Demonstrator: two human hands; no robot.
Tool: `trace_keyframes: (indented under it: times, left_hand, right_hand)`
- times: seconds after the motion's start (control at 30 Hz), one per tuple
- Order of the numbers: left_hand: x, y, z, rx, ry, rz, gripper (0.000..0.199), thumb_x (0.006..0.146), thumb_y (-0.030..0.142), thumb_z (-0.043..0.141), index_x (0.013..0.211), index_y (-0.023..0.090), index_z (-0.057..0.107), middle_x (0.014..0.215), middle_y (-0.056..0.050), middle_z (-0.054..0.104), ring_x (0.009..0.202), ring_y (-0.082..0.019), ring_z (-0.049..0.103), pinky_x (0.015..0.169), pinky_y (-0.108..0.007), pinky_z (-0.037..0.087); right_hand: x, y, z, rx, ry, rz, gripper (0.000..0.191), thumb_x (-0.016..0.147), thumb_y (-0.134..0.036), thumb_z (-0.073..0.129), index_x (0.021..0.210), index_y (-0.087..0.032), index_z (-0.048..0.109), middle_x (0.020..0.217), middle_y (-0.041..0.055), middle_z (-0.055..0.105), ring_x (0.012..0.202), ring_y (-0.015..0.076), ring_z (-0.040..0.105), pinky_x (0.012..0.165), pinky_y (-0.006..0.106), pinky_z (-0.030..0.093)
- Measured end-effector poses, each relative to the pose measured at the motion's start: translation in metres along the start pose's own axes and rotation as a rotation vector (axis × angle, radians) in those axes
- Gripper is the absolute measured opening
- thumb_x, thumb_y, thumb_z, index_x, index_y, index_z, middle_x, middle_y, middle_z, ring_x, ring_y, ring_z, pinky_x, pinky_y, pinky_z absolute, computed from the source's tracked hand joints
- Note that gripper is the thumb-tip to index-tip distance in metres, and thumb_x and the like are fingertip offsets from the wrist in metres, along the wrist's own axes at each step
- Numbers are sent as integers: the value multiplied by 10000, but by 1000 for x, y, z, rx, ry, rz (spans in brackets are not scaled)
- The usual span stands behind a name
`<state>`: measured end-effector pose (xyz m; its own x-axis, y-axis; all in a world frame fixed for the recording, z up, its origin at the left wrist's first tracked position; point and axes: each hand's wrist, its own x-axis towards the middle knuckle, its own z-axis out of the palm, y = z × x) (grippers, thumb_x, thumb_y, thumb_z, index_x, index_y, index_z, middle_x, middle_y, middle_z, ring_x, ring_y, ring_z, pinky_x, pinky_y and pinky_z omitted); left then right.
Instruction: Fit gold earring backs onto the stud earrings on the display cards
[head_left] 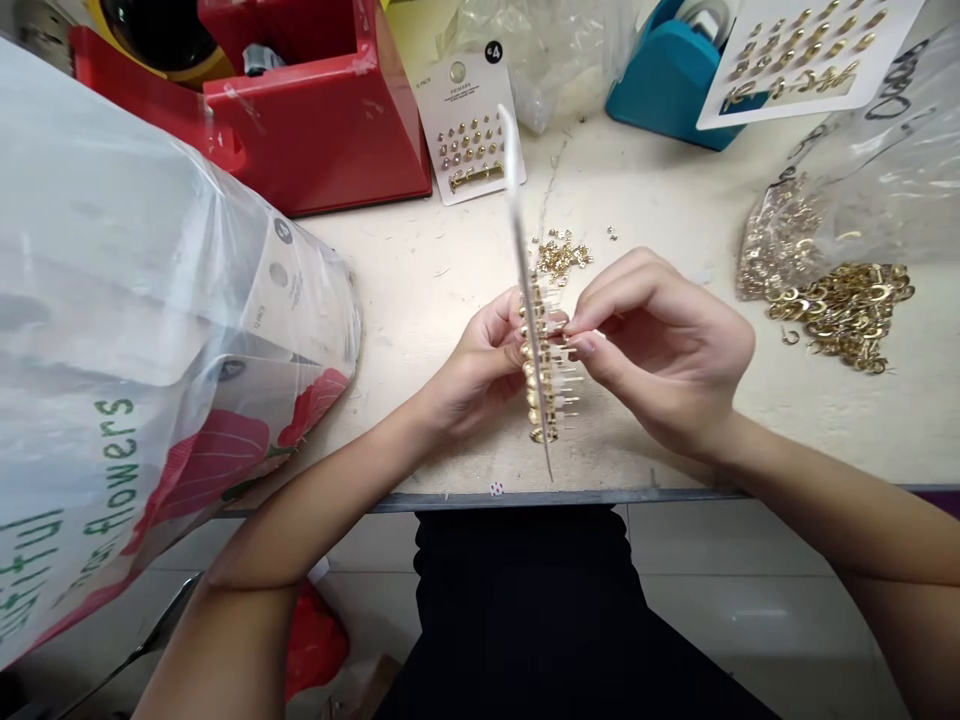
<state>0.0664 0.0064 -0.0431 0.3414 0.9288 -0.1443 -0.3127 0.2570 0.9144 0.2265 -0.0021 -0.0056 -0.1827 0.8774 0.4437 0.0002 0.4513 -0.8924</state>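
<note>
An earring card point(534, 345) is held upright, nearly edge-on to me, above the table. Rows of gold earrings line its left face, and thin posts stick out on the right, several with small pale backs. My left hand point(487, 360) is closed on the card from the left, its thumb against the earrings. On the post side, my right hand point(660, 350) pinches thumb and forefinger together at one post; whatever is between the fingertips is too small and hidden to tell. Just beyond the card lies a small pile of gold earring backs point(561, 258).
A red tape dispenser point(322, 120) and a teal one point(667, 80) stand at the back, with a filled earring card point(472, 130) between them. Another card point(810, 60) leans on the teal dispenser. Gold hoops point(847, 310) spill from a plastic bag point(892, 170). A large printed bag point(150, 300) fills the left.
</note>
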Motion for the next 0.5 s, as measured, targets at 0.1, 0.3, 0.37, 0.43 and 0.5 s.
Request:
trace_keyframes:
  times: [0.1, 0.3, 0.37, 0.43, 0.5]
  left_hand:
    - [-1, -1, 1, 27, -66, -51, 483, 739, 609, 771, 729, 208, 502, 787, 7, 607, 821, -163, 648, 720, -316, 567]
    - [0, 1, 0, 1, -80, -112, 479, 663, 614, 820, 731, 246, 522, 779, -12, 602, 862, -229, 654, 693, -374, 568]
    - [0, 1, 0, -15, -102, -133, 449, 683, 590, 814, 746, 250, 527, 795, -18, 605, 924, -248, 650, 740, -394, 570]
    - [0, 1, -1, -12, -109, -141, 426, 700, 564, 810, 750, 251, 526, 799, -22, 604, 965, -261, 643, 776, -409, 568]
    - [0, 0, -2, 20, -71, -124, 421, 700, 536, 820, 736, 245, 519, 791, -25, 601, 979, -266, 641, 795, -415, 566]
  right_hand:
    - [-1, 1, 1, -42, 12, -1, 60, 883, -195, 699, 871, -240, 661, 844, 22, 625, 766, 145, 605, 621, 310, 564]
    - [-2, 2, 1, -66, 7, 5, 65, 886, -210, 688, 873, -258, 645, 850, 21, 629, 777, 156, 604, 620, 336, 562]
    - [-2, 3, 1, -61, 10, 6, 62, 884, -210, 692, 870, -253, 650, 855, 23, 629, 773, 149, 605, 618, 321, 563]
    - [-2, 5, 1, -40, 17, 9, 60, 881, -213, 701, 869, -248, 653, 859, 21, 626, 762, 141, 609, 610, 308, 563]
    - [-1, 6, 2, -18, 18, 12, 61, 877, -209, 709, 870, -241, 658, 859, 18, 622, 751, 134, 613, 604, 298, 564]
